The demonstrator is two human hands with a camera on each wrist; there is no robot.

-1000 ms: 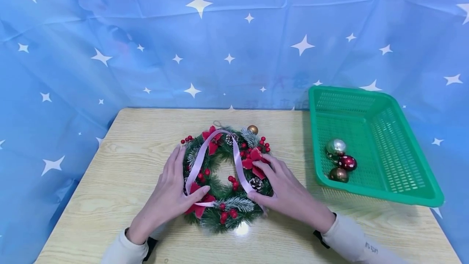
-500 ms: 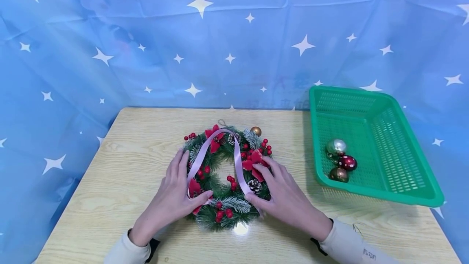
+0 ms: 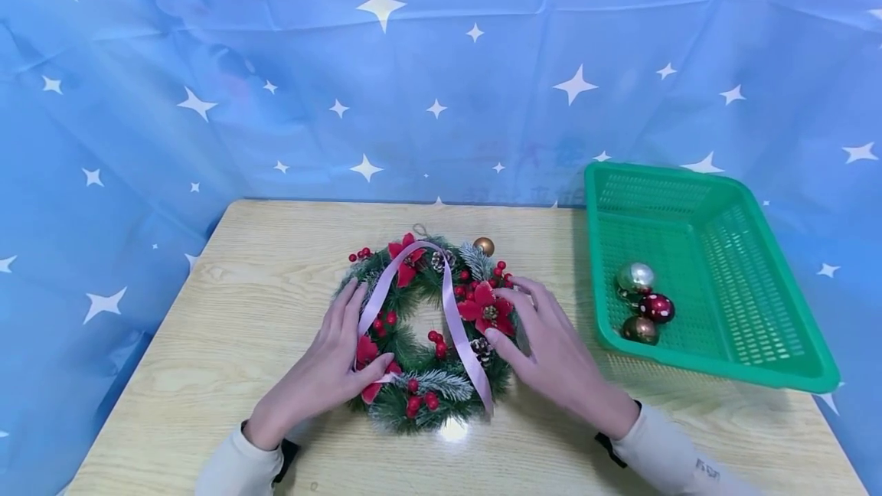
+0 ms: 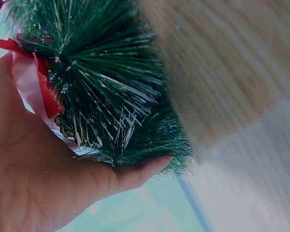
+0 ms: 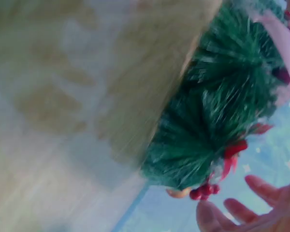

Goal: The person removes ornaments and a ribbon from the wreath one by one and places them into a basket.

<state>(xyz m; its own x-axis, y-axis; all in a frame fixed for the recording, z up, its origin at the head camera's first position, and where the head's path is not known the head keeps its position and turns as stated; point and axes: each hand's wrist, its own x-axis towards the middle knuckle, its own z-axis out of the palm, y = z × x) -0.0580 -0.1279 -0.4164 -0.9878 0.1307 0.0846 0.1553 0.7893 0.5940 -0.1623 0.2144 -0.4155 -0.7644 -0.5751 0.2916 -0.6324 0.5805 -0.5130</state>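
A green Christmas wreath (image 3: 396, 418) lies on the table, with red cloth flowers (image 3: 491, 312), red berries (image 3: 420, 403) and pinecones on it. My left hand (image 3: 331, 366) grips its left side, thumb over the front-left flower; the left wrist view has a finger (image 4: 140, 174) along the green needles. A lilac ribbon (image 3: 455, 320) loops loosely over the top, one end trailing at the front right. At the wreath's right side is my right hand (image 3: 558, 362), fingers spread beside the right flower. In the right wrist view its fingertips (image 5: 208, 212) are apart from the needles.
To the right stands a green plastic basket (image 3: 772, 373) holding a silver bauble (image 3: 635, 277), a red dotted one (image 3: 657, 308) and a brown one (image 3: 640, 330). A gold bauble (image 3: 485, 246) sits at the wreath's far edge. Behind the wooden table (image 3: 227, 312) hangs a blue star-patterned cloth (image 3: 441, 67).
My right hand has let go of the ribbon and shifted slightly right, and the ribbon's end now lies at the front right. The wreath has turned and moved a little; my left hand stays on it.
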